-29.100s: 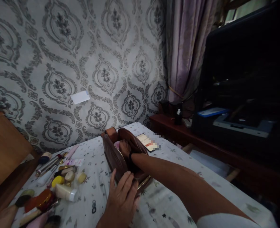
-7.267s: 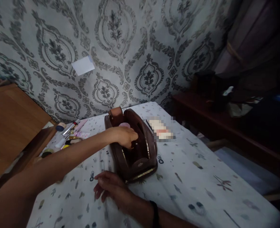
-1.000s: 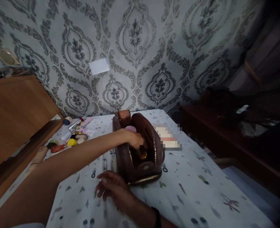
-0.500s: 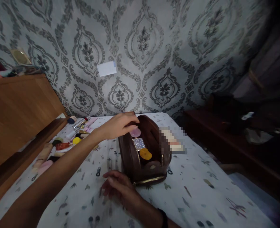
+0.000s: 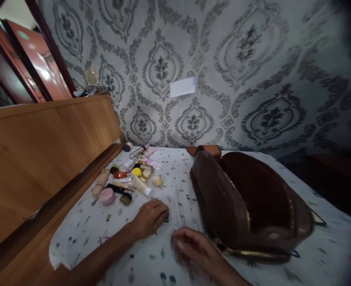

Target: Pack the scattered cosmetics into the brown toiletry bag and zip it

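Loosely cupped right hand (image 5: 193, 247); left hand (image 5: 151, 216) curled, grip unclear; cloth strip (image 5: 175, 171) between cosmetics (image 5: 141, 185) and bag (image 5: 223, 202) edge.

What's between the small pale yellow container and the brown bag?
Between the pale container and the brown bag, the head view shows only bare patterned cloth.

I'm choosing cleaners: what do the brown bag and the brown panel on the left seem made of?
Brown bag: apparently smooth leather or imitation, with a soft sheen; its zip glints gold like metal. Panel: probably wood or veneer, satin finish, judging by its streaky grain.
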A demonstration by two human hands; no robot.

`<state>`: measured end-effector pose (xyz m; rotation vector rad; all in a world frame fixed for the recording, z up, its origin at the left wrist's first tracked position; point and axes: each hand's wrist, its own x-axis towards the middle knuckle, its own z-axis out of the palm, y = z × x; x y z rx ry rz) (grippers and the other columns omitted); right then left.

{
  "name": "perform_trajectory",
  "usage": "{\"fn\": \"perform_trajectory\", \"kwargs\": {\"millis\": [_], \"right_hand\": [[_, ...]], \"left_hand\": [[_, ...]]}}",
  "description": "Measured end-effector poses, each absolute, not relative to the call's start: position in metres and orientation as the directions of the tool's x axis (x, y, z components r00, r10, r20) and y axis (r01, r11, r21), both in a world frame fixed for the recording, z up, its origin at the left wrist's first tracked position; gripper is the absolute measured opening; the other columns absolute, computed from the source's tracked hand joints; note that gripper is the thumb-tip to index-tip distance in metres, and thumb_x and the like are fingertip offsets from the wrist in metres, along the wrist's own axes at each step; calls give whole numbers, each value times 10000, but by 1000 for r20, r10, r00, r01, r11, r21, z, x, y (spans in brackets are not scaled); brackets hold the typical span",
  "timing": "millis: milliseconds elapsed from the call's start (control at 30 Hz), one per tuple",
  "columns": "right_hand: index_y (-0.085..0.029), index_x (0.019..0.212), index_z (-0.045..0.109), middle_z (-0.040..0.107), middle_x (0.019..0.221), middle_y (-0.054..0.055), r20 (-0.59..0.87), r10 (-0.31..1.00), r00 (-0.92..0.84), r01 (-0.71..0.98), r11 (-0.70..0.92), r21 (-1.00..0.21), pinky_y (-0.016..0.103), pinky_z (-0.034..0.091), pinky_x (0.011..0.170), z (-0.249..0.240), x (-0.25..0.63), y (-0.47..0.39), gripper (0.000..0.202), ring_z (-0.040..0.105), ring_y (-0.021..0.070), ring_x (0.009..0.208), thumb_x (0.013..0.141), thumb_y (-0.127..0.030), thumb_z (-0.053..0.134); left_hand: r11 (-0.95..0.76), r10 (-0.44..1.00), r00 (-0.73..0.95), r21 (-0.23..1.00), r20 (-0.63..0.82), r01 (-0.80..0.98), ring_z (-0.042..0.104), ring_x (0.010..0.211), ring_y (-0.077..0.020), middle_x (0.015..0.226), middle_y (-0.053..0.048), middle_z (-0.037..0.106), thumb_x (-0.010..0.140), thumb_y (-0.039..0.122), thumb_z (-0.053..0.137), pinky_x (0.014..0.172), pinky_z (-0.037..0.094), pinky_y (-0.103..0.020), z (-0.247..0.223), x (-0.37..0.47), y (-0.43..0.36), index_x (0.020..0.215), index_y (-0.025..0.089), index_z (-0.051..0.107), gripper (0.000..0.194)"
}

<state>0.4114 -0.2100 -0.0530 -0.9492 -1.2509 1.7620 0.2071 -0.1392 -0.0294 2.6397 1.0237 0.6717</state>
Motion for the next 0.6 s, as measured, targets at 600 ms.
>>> {"fn": "perform_trajectory", "kwargs": {"millis": [600], "right_hand": [[-202,1096,657,677,1127,129,328,944,29,221,314,-923,447,494,913,-67,306,-102,375,610,296,1057,821,-448,592]], "left_hand": [[-405,884,16,749,467,524,632,763,-173,872,-31,706,943,294,482,682,477,-270,-34,156,-114,938,207,660,199]]}}
